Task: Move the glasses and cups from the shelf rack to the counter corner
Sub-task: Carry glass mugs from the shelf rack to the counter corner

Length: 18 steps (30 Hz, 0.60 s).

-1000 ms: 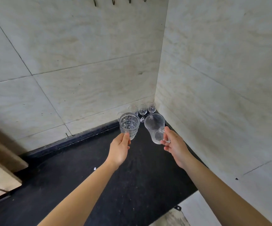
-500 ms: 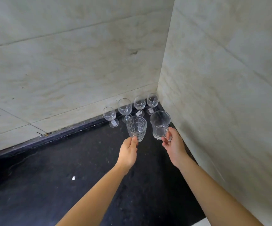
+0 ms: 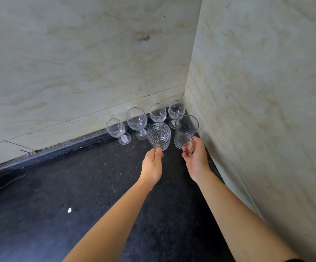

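My left hand [image 3: 152, 163] grips the base of a patterned glass tumbler [image 3: 158, 136], low over the black counter [image 3: 77, 195]. My right hand [image 3: 196, 158] holds the handle of a clear glass mug [image 3: 186, 131] close to the right wall. Whether either one rests on the counter I cannot tell. Behind them several stemmed wine glasses stand upright along the back wall toward the corner: one at the left [image 3: 115, 129], a taller one [image 3: 136, 120], and two near the corner [image 3: 158, 112] [image 3: 176, 109]. The shelf rack is out of view.
Pale tiled walls meet at the corner [image 3: 184, 95] just behind the glasses. A small white scrap [image 3: 69, 210] lies on the counter at the lower left.
Both hands have moved forward and down into the corner with the tumbler and mug. The view has tilted down, so the row of wine glasses now shows fully.
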Each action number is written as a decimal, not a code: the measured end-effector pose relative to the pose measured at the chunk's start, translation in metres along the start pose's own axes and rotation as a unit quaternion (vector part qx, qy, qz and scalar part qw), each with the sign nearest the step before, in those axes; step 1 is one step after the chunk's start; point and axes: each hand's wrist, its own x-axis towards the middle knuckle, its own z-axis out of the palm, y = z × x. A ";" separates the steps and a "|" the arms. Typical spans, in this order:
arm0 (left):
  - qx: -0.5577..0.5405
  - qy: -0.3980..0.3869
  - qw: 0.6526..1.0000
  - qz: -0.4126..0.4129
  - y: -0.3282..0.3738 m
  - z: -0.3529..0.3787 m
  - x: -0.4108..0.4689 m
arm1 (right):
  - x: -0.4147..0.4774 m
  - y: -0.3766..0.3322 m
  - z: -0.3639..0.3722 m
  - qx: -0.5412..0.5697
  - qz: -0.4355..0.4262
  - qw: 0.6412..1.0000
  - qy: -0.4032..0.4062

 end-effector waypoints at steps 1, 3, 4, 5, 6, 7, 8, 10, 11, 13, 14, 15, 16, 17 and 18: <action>0.003 -0.001 1.000 0.000 0.000 0.002 0.003 | 0.002 0.001 0.000 -0.009 -0.002 1.000 -0.001; 0.010 -0.001 1.000 0.006 0.001 0.006 0.007 | 0.007 0.002 -0.001 -0.022 -0.006 1.000 -0.006; 0.013 0.000 1.000 0.009 0.002 0.008 0.009 | 0.009 0.002 -0.001 -0.024 -0.008 1.000 -0.010; 0.016 0.001 1.000 0.011 0.002 0.009 0.010 | 0.010 0.002 -0.002 -0.022 -0.008 1.000 -0.014; 0.021 0.002 1.000 0.011 0.002 0.011 0.012 | 0.011 0.001 -0.003 -0.020 -0.010 1.000 -0.020; 0.027 0.003 1.000 0.012 0.001 0.012 0.014 | 0.012 0.001 -0.004 -0.022 -0.013 0.999 -0.025; 0.032 0.003 0.999 0.014 0.000 0.013 0.015 | 0.012 0.000 -0.004 -0.025 -0.011 0.999 -0.028; 0.043 0.006 0.999 0.020 -0.001 0.015 0.017 | 0.012 -0.002 -0.006 -0.042 -0.007 0.999 -0.028; 0.047 0.006 0.999 0.023 -0.001 0.016 0.018 | 0.011 -0.003 -0.006 -0.062 -0.007 0.998 -0.028; 0.051 -0.001 0.998 0.021 0.001 0.016 0.019 | 0.008 -0.006 -0.007 -0.128 -0.022 0.991 -0.026; 0.051 -0.007 0.999 0.017 0.003 0.016 0.019 | 0.006 -0.008 -0.007 -0.166 -0.038 0.985 -0.024; 0.049 -0.012 0.999 0.012 0.004 0.015 0.018 | 0.003 -0.010 -0.008 -0.200 -0.057 0.978 -0.021; 0.048 -0.018 0.999 0.009 0.007 0.013 0.015 | -0.001 -0.012 -0.009 -0.227 -0.075 0.971 -0.019; 0.051 -0.024 0.998 0.006 0.009 0.011 0.012 | -0.006 -0.015 -0.010 -0.254 -0.095 0.962 -0.016; 0.059 -0.031 0.998 0.006 0.012 0.006 0.009 | -0.011 -0.019 -0.011 -0.283 -0.118 0.952 -0.014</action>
